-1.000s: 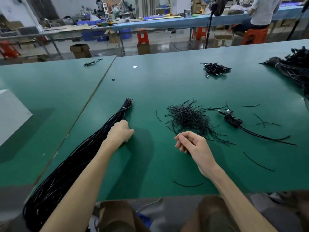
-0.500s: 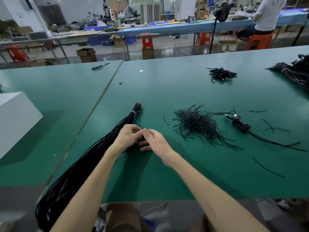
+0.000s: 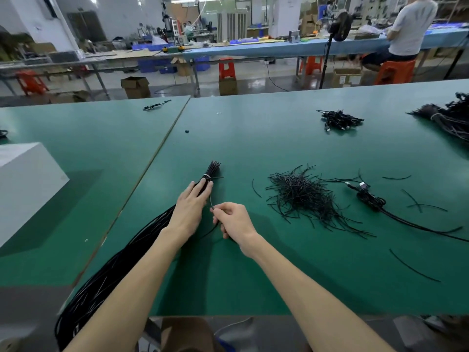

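A long bundle of black wires (image 3: 121, 262) lies diagonally on the green table (image 3: 253, 138), tied with a white band (image 3: 206, 176) near its far end. My left hand (image 3: 190, 209) rests flat on the bundle just below the band, fingers straight. My right hand (image 3: 232, 219) pinches a single black wire (image 3: 211, 203) that comes out of the bundle right beside the left hand.
A heap of short black wire pieces (image 3: 302, 196) lies to the right, with a coiled cable (image 3: 370, 199) and loose strands beyond it. A white box (image 3: 25, 181) stands at the left. More cable bundles (image 3: 340, 120) lie farther back. A person sits at a far bench.
My right hand came from the table's middle to the bundle and now pinches one wire. My left hand uncurled and slid up the bundle toward the white band.
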Demonstrator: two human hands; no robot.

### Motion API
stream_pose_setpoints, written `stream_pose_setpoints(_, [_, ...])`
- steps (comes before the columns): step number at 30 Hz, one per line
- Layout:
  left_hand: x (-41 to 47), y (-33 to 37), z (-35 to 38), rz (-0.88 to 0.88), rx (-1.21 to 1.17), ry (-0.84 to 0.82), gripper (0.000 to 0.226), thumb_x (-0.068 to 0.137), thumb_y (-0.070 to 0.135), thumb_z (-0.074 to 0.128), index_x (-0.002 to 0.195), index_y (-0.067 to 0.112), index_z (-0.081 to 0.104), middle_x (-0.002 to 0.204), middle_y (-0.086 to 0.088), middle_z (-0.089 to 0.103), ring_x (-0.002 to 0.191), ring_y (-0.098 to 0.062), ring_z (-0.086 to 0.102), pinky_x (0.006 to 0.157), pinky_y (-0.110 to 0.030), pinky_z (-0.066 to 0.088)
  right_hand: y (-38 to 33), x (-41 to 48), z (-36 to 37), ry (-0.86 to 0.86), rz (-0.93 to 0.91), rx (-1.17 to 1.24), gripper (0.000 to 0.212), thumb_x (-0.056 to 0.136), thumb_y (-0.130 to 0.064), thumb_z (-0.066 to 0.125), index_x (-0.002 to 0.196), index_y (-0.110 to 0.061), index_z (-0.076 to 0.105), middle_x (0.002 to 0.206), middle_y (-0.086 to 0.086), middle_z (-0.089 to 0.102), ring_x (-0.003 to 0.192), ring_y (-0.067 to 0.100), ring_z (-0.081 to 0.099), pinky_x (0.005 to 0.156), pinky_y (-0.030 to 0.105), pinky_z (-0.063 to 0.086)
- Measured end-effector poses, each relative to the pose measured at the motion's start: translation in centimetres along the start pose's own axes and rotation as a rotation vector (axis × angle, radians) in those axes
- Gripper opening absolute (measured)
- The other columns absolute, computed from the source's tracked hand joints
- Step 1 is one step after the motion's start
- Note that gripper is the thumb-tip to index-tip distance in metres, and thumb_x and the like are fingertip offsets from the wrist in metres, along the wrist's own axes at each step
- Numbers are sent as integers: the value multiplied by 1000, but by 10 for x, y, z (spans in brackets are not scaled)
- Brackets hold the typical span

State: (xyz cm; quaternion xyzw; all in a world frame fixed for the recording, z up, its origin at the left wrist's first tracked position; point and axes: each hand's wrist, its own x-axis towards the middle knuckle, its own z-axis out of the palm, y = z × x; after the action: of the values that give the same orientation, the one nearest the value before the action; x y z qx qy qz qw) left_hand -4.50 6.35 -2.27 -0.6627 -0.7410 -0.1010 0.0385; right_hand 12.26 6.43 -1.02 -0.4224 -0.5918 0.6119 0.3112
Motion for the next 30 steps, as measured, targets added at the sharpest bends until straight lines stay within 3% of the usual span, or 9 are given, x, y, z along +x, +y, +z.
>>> stream_pose_setpoints(6, [2, -6, 10, -74, -31, 74, 92, 90, -18, 53, 164, 11, 6, 172, -4, 8, 158, -25, 11, 127, -30, 11, 0, -19, -14, -90, -55, 34, 12, 99, -12, 59, 100, -10, 71, 71, 0, 62, 48, 9, 40, 46, 22, 34])
stream_pose_setpoints(12, [13, -23, 5, -142, -39, 66, 86, 91, -24, 39, 164, 10, 9, 171, -6, 10, 158, -27, 11, 127, -32, 11, -9, -41, -33, -144, -131, 141, 16, 96, -8, 58, 98, -10, 74, 67, -4, 61, 49, 7, 40, 43, 20, 36])
stream_pose_setpoints(17, [13, -33, 7, -149, -26, 42, 79, 96, -19, 39, 164, 10, 10, 172, -6, 8, 158, -28, 9, 128, -34, 10, -20, -30, -85, 165, -102, 420, 16, 96, 3, 55, 104, 4, 69, 74, 0, 64, 48, 5, 40, 42, 18, 34])
stream_pose_setpoints(20, [11, -20, 8, -162, 20, 23, 65, 106, -1, 39, 164, 10, 11, 172, -8, 3, 158, -29, 1, 129, -41, 5, -19, -23, -102, 218, -104, 442, 14, 99, 3, 56, 106, 8, 68, 67, 0, 61, 50, 10, 42, 44, 22, 38])
stream_pose_setpoints(22, [9, -6, 5, -114, 40, 53, 52, 109, 13, 42, 159, 8, 29, 171, -13, 9, 158, -30, 4, 129, -44, 5, -16, -20, -101, 232, -101, 431, 13, 99, 1, 58, 103, 5, 69, 68, 3, 60, 52, 11, 45, 46, 24, 41])
stream_pose_setpoints(24, [4, 10, -3, -18, -64, 94, 33, 107, 22, 50, 135, 9, 62, 157, -16, 41, 147, -34, 35, 123, -45, 25, -12, -17, -98, 247, -85, 446, 12, 100, 0, 58, 103, 3, 69, 68, 3, 59, 52, 11, 47, 47, 24, 44])
stream_pose_setpoints(25, [1, 17, -11, 7, -202, 54, 27, 106, 26, 53, 116, 11, 73, 137, -13, 59, 128, -31, 53, 112, -42, 39, -10, -15, -97, 251, -75, 454, 12, 101, 0, 58, 104, 3, 69, 69, 3, 59, 52, 11, 48, 48, 24, 45])
stream_pose_setpoints(27, [-7, 28, -31, -19, -515, -237, 40, 105, 43, 50, 87, 19, 77, 96, -3, 75, 90, -25, 70, 81, -36, 53, -4, -14, -97, 253, -62, 451, 13, 101, -2, 57, 106, 2, 69, 69, 2, 59, 53, 10, 49, 49, 24, 48])
stream_pose_setpoints(30, [-28, 24, -60, 53, -703, -749, 61, 102, 61, 42, 83, 13, 75, 81, -3, 77, 71, -21, 73, 67, -29, 54, 6, -16, -100, 260, -56, 429, 14, 102, -3, 57, 107, 1, 69, 70, 2, 60, 55, 11, 51, 51, 25, 49])
